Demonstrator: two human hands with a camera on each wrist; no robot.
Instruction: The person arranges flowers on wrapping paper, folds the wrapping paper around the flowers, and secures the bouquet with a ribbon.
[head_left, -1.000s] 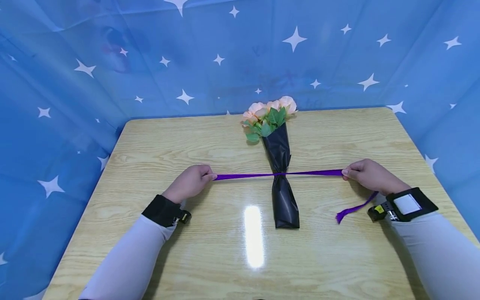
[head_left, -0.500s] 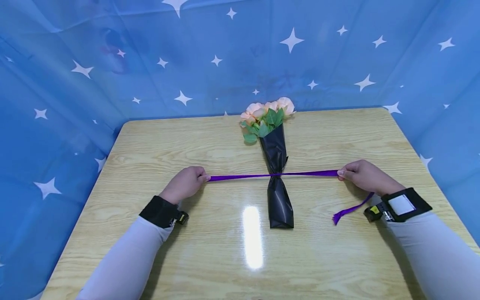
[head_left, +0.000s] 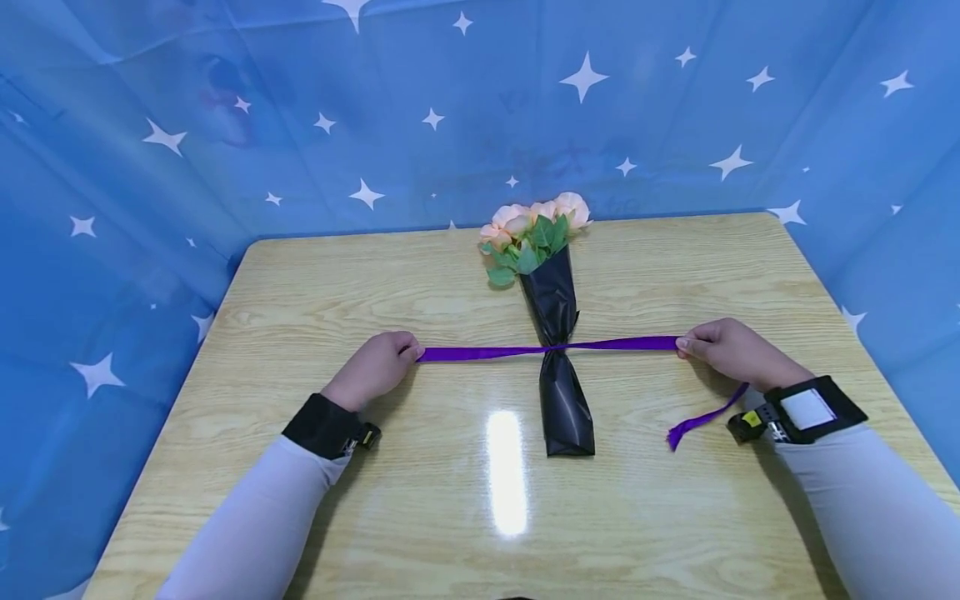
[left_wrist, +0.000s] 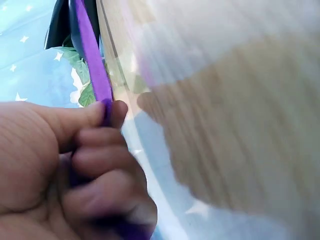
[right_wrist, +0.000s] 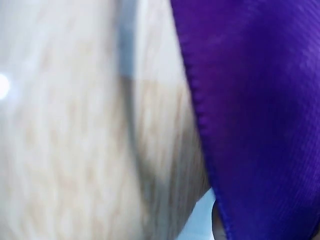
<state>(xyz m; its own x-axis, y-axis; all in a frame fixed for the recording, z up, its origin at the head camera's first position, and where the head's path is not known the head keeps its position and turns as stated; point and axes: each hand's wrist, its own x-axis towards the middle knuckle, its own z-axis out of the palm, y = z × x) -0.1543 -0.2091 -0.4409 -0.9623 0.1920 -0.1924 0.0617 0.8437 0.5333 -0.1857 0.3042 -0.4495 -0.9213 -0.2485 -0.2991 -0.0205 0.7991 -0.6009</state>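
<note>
A bouquet of pale pink flowers [head_left: 532, 218] with green leaves lies on the table, its stems wrapped in black paper [head_left: 553, 287]. Across the wrap's narrow waist runs a purple ribbon [head_left: 480, 353], stretched straight to both sides. My left hand [head_left: 377, 367] pinches the ribbon's left part between thumb and forefinger; in the left wrist view the other fingers curl in, with more purple ribbon below them. On the right, my right hand [head_left: 738, 350] pinches the other part. A loose ribbon tail [head_left: 701, 422] hangs down past it. Ribbon fills much of the right wrist view.
The wooden table [head_left: 300, 283] has its far edge just behind the flowers. A blue curtain with white stars [head_left: 480, 108] hangs behind and at both sides. A bright light reflection [head_left: 507, 475] shows on the tabletop left of the wrap.
The ribbon's left part now shows broader and flatter. The wrap's lower end has shifted slightly. Both hands keep their pinch and have hardly moved.
</note>
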